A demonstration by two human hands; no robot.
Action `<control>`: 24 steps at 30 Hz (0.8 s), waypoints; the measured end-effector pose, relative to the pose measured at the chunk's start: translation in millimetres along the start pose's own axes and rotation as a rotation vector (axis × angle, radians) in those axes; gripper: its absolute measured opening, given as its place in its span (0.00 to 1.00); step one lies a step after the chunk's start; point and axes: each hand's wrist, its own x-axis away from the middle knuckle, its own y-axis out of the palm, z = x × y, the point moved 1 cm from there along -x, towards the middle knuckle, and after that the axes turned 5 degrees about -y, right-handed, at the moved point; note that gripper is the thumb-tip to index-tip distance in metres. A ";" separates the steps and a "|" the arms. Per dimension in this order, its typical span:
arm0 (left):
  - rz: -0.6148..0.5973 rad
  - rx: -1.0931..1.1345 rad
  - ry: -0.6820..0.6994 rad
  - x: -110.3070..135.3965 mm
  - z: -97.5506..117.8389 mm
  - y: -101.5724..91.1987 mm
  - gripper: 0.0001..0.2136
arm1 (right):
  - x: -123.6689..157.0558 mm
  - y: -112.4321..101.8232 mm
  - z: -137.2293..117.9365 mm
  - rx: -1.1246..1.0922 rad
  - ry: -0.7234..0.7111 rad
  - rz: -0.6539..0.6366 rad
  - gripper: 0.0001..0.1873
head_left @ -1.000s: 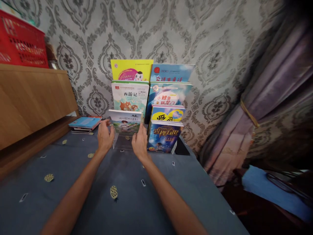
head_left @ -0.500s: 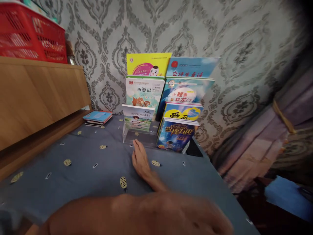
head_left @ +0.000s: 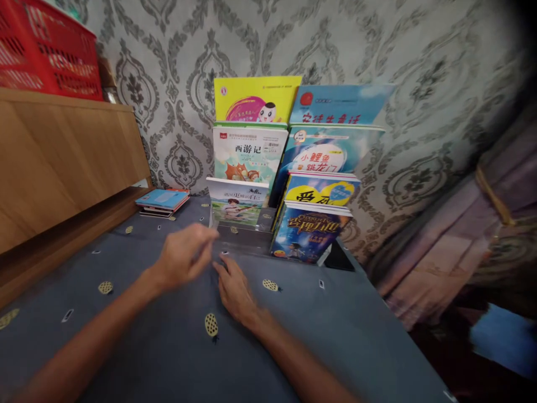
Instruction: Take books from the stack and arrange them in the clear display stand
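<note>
A clear stepped book stand (head_left: 247,240) stands on the grey-blue patterned cloth, carrying upright books in two columns. My left hand (head_left: 184,254), slightly blurred, hovers by the stand's lower left corner with bent fingers and the thumb apart from them. I see nothing in it. Just in front of the stand, my right hand (head_left: 235,288) rests low over the cloth, fingers loosely spread and holding nothing. A white-topped book with a seated figure (head_left: 239,204) fills the left column's front visible row. Dark blue books (head_left: 306,232) occupy the lowest step on the right.
A small stack of books (head_left: 163,200) lies at the left beside a wooden cabinet (head_left: 71,168). On the cabinet stands a red plastic basket (head_left: 54,53). A dark flat object (head_left: 339,257) lies right of the stand. A curtain (head_left: 453,235) hangs at the right.
My left hand has swung from the bottom foreground up to the stand's left corner. My right hand has drawn back slightly from the stand. The view has shifted a little.
</note>
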 end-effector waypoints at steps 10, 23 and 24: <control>-0.473 -0.666 -0.743 -24.4 -246.2 37.2 0.21 | -7.3 -23.0 -16.4 0.063 0.005 -0.284 0.22; -0.628 -0.682 -0.587 -8.7 -275.9 36.9 0.28 | -10.2 -25.4 -15.3 0.145 -0.036 -0.302 0.18; -0.634 -0.692 -0.567 -2.2 -275.8 28.8 0.28 | -10.5 -25.4 -15.7 0.149 -0.035 -0.309 0.18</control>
